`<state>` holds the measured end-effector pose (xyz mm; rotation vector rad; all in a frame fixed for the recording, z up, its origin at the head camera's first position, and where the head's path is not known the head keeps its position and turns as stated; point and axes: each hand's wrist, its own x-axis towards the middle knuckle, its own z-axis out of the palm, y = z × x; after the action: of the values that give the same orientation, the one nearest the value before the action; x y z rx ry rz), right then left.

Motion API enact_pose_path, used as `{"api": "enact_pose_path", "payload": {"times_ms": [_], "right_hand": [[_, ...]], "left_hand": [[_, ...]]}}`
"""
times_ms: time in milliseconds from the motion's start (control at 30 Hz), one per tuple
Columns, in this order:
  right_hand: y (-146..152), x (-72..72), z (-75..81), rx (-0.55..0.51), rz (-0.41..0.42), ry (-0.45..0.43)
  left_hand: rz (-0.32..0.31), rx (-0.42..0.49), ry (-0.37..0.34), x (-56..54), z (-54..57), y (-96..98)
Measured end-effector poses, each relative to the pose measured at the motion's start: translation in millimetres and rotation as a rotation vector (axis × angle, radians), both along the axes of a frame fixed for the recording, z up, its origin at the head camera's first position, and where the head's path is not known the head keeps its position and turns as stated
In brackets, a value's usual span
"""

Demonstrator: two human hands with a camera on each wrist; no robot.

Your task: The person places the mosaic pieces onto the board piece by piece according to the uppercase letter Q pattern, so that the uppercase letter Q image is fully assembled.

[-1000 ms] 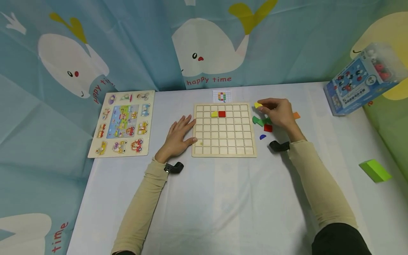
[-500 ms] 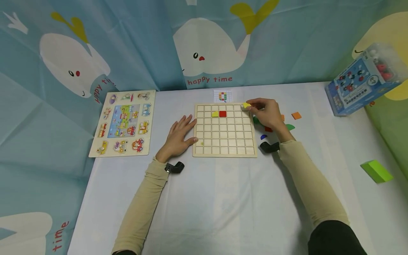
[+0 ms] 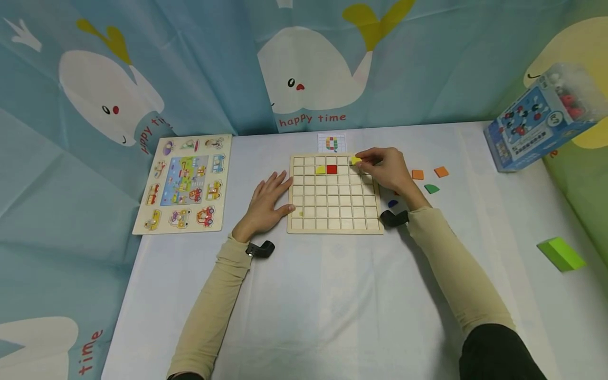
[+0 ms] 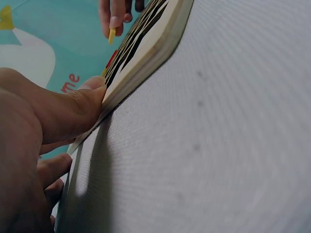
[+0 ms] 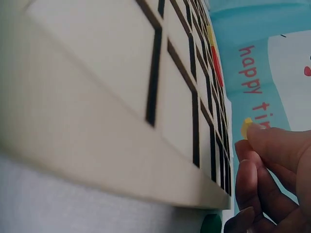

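Note:
A wooden grid board [image 3: 328, 207] lies on the white table, with a yellow tile [image 3: 320, 170] and a red tile [image 3: 331, 169] side by side in its upper cells. My right hand [image 3: 387, 168] pinches another yellow tile [image 3: 355, 160] between thumb and finger, over the board's upper right part. In the right wrist view that yellow tile [image 5: 247, 128] sticks out past the thumb tip. Fingers spread, my left hand [image 3: 266, 206] rests at the board's left edge. Its thumb [image 4: 90, 94] touches the board's rim in the left wrist view.
A small pattern card [image 3: 331, 143] lies behind the board. Right of it are orange tiles [image 3: 441, 171], a green piece [image 3: 431, 188] and a blue piece [image 3: 392, 203]. A picture puzzle [image 3: 182, 182] lies left. At right stand a blue box [image 3: 537, 124] and a green block [image 3: 561, 254].
My right hand has carried the yellow tile leftward from beside the loose pieces to above the board, uncovering orange and green pieces. The left hand has stayed in place.

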<state>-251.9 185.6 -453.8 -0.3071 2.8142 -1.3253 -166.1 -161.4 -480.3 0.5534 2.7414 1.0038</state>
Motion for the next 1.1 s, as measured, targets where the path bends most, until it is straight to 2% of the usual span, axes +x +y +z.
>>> {"api": "enact_pose_path", "payload": {"times_ms": [367,567,1100], "right_hand": [[-7.8,-4.2,3.1,0.021,0.074,-0.059],[-11.8,-5.0,4.5,0.058,0.107,-0.063],[-22.4,-6.1,6.6,0.152,0.129,-0.098]], "left_hand": [[0.0,-0.004,0.008,0.0,0.0,0.3],[0.002,-0.004,0.011,0.1,0.5,0.3],[0.002,-0.004,0.012,-1.5,-3.0,-0.3]]}}
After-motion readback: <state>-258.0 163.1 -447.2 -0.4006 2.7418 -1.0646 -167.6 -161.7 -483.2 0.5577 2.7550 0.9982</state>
